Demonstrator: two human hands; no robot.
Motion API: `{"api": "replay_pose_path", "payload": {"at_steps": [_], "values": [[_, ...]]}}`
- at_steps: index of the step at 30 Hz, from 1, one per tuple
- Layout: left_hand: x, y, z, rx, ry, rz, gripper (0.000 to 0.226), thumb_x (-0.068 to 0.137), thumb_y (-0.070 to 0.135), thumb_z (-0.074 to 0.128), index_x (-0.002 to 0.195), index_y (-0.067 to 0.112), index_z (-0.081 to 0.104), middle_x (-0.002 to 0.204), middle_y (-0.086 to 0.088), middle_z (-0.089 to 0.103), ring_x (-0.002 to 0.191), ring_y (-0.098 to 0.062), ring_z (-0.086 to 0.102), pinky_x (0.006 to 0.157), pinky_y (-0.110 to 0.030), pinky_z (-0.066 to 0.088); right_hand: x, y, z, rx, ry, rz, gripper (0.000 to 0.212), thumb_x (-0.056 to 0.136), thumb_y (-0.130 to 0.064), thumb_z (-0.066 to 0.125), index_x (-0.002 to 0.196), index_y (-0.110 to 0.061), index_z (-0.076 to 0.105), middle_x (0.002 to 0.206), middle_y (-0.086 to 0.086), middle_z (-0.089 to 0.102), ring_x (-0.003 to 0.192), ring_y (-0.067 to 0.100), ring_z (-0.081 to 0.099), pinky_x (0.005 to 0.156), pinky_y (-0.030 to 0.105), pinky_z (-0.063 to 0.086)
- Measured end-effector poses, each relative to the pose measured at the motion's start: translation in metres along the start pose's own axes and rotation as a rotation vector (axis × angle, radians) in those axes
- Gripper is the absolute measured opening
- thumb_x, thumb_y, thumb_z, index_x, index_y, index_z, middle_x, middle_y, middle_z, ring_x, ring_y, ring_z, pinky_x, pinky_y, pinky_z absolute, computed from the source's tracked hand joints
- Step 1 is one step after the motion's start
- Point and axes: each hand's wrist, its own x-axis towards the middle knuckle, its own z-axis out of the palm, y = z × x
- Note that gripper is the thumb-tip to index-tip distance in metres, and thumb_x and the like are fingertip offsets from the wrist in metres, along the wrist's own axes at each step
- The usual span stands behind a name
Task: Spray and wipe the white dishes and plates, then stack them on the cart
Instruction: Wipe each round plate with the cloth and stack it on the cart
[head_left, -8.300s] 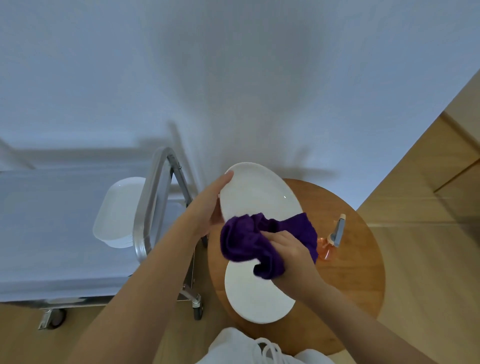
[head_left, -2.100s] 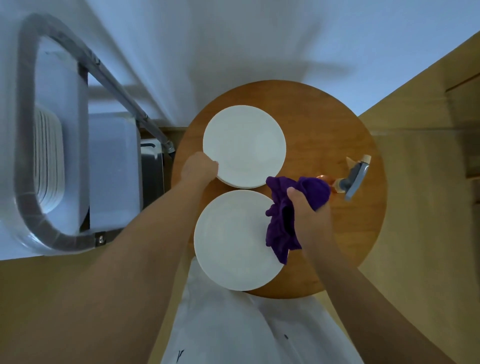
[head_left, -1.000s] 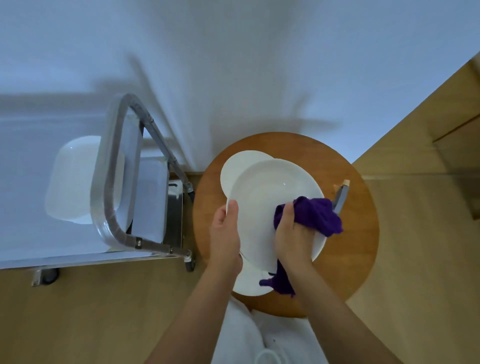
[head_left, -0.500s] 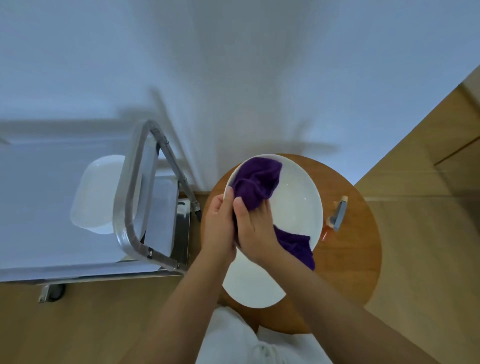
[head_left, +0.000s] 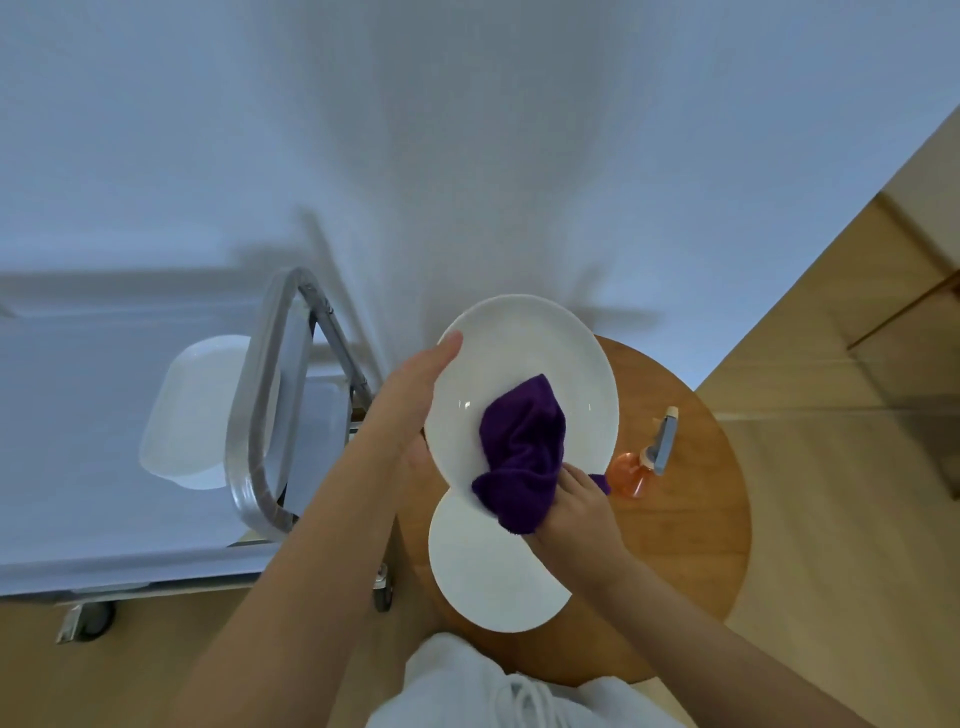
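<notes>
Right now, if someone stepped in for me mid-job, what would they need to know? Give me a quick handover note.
Left hand holds the raised white plate by its left edge, thumb on the rim.
Right hand grips the purple cloth and presses it against that plate's face.
A second white plate lies on the round wooden table; the orange spray bottle lies beside it, to the right.
Done: white dishes are already stacked on the cart at left.
Left: finish wiping the held plate and stack it on the cart, then handle the table plate; whether that one is cleaned cannot be told.

Round wooden table (head_left: 691, 525), pale wood floor (head_left: 841, 545), white wall (head_left: 467, 156), person's white clothing (head_left: 467, 691)
</notes>
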Motion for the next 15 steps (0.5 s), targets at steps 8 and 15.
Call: {"api": "replay_pose_path", "payload": {"at_steps": [8, 15], "values": [[-0.022, -0.041, 0.046, -0.198, 0.162, 0.1, 0.026, 0.095, 0.039, 0.052, 0.119, 0.03, 0.055, 0.106, -0.001, 0.068, 0.096, -0.021, 0.066, 0.075, -0.037, 0.058, 0.06, -0.023, -0.008, 0.059, 0.134, 0.27, 0.032, 0.044, 0.007, 0.086, 0.062, -0.007, 0.063, 0.047, 0.001, 0.057, 0.037, 0.014, 0.052, 0.048, 0.013, 0.036], [-0.012, 0.003, 0.009, -0.06, 0.101, 0.09, 0.021, 0.094, 0.049, 0.049, 0.088, 0.03, 0.056, 0.067, 0.009, 0.072, 0.059, -0.011, 0.069, 0.048, -0.025, 0.051, 0.024, -0.001, -0.01, 0.068, 0.094, 0.063, 0.049, 0.058, -0.005, 0.086, 0.091, -0.016, 0.051, 0.07, 0.001, 0.067, 0.065, 0.017, 0.065, 0.066, 0.022, 0.051]]}}
